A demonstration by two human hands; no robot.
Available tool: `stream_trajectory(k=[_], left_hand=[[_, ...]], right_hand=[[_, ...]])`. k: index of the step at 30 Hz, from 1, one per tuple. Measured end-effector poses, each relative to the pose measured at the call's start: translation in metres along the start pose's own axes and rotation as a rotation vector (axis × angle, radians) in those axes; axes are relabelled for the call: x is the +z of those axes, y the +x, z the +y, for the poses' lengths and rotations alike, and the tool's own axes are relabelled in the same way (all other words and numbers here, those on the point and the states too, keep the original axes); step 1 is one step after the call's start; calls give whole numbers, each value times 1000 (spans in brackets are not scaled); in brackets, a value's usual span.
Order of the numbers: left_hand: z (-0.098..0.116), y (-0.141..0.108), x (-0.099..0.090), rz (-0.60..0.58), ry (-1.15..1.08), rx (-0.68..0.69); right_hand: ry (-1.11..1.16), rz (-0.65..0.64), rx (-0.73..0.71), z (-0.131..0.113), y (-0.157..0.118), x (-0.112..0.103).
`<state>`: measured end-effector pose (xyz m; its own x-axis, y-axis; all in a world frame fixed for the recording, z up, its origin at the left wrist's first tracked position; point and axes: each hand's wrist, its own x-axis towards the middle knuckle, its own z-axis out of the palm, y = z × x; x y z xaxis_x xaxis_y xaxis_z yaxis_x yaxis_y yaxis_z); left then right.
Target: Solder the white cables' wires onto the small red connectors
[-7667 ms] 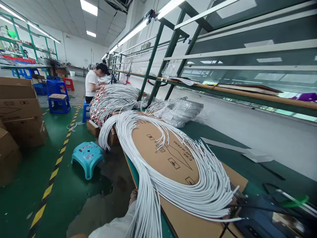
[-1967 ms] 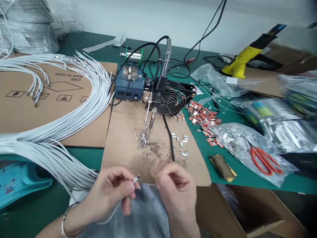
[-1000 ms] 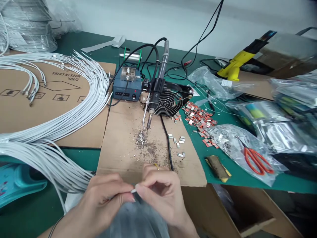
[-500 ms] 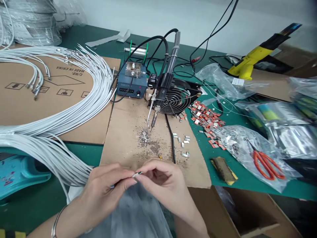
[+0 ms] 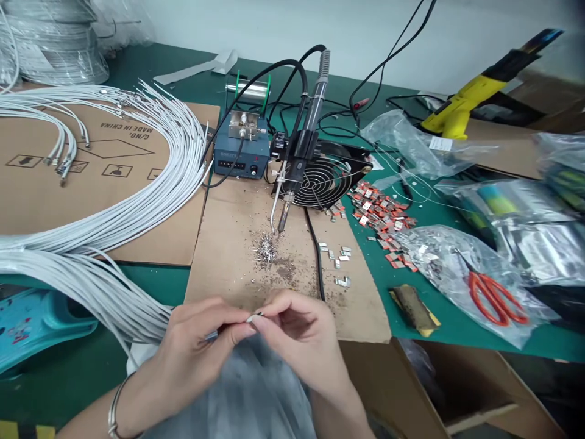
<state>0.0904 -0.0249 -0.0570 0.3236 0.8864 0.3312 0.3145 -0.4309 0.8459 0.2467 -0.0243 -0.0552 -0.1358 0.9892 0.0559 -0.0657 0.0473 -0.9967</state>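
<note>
Fingertips of my left hand [image 5: 196, 344] and my right hand [image 5: 299, 341] meet in a pinch on a small pale piece with a dark edge [image 5: 255, 317]. Most of it is hidden by the fingers, so its kind cannot be made out. Both hands are closed, low over the front edge of a cardboard sheet [image 5: 233, 244]. Beyond them a soldering iron [image 5: 299, 155] is clamped tip down in a stand, with a thin solder feed tube [image 5: 274, 210] beside its tip. Under the tip lies a small heap of metallic scraps [image 5: 266, 251].
A big bundle of white cables [image 5: 137, 210] curves at left. Behind the cardboard stand a blue control box [image 5: 241, 155], a solder spool [image 5: 249, 91] and a fan [image 5: 320, 183]. Small metal connector parts [image 5: 381, 213], red-handled scissors [image 5: 496, 299] and a dirty sponge [image 5: 414, 311] are at right.
Both hands keep their pinch and stay close together; the small piece appears slightly turned and more covered by the fingers. The view has shifted slightly.
</note>
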Motion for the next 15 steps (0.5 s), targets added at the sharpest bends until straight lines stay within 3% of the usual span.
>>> stream_trajectory(k=[3, 6, 8, 13, 15], left_hand=[[-3, -4, -5, -88, 46, 14], [-3, -5, -5, -136, 24, -26], [0, -2, -2, -123, -25, -95], [6, 5, 6, -41, -283, -364], [5, 5, 5, -33, -441, -468]], right_hand=[[-207, -115, 13, -10, 4, -16], [-239, -164, -34, -14, 5, -19], [-155, -115, -70, -10, 4, -12], [32, 183, -213, 8, -4, 11], [57, 170, -206, 10, -7, 11]])
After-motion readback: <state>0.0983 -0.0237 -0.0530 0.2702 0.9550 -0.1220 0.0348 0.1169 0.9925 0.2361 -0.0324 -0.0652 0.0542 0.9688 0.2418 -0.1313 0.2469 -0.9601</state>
